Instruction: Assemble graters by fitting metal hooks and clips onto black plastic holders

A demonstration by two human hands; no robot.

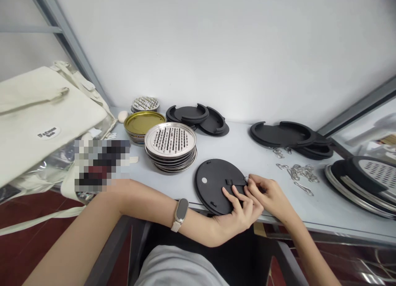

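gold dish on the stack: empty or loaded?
Empty. The gold dish faces up and its bare inside shows, with nothing lying in it.

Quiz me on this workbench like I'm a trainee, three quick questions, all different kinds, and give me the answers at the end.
1. True or false: the watch is on the right wrist.

2. What do the fingers of the left hand rest on?
a) the gold lid
b) the bag
c) the black disc

3. Fill in the blank: seen by the wearer, the loose metal clips on the table lie to the ____ of the black disc.

Key: 1. False, it is on the left wrist; 2. c; 3. right
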